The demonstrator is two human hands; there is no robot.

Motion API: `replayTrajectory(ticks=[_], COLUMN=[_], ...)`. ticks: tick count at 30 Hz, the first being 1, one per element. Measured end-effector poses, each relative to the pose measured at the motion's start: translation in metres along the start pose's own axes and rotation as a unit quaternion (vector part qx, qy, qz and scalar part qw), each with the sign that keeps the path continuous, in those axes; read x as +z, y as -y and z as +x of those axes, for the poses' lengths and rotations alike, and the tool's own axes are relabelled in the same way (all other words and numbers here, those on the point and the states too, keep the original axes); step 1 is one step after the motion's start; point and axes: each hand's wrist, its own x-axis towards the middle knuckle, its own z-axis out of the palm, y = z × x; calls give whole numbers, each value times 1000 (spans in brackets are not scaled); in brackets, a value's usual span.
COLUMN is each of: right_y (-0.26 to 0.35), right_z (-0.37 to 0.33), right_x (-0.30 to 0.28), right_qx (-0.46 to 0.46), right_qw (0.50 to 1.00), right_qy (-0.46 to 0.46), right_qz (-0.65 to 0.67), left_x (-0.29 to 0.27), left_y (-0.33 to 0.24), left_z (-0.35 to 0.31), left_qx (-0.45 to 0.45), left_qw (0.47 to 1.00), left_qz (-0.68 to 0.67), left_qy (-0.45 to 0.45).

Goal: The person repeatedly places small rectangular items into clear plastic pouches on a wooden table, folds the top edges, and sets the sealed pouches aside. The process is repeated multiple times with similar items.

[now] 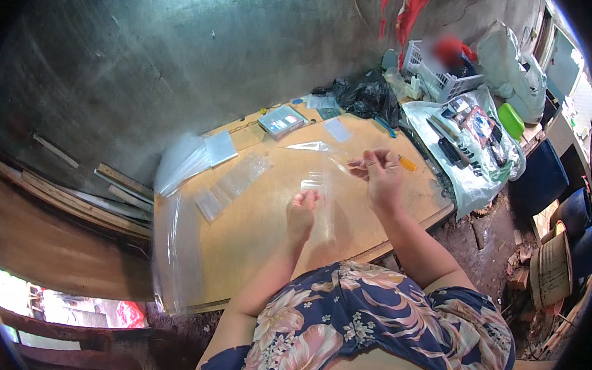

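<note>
Above the wooden table, a strip of clear plastic film spans the space between my hands. My left hand is closed on its near left edge, thumb up. Farther right and a little higher, my right hand has its fingers bent together at the film's right side; the transparent edge there is hard to make out. Glare whitens the film's far part. On the table to the left lies a row of clear plastic sleeves. Beyond it rests a stack of clear plastic sheets.
A flat clear-covered box sits at the table's back. An orange cutter lies near my right hand. Black plastic bags and a white basket stand back right. Tools lie on a pale sack; blue barrels stand right.
</note>
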Motion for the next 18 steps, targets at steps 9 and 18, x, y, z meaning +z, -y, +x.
replayTrajectory(ticks=[9,18], right_y=[-86,-121], right_z=[-5,-62], right_x=[-93,-128], right_qx=[198,179], right_qw=[941,762], right_qy=[-67,81], right_qz=[-265,-617], left_x=[-113,-98], left_y=[-21,56], left_z=[38,15], left_qx=[254,212], left_qw=[779,650], left_qz=[572,727], left_qy=[-41,60])
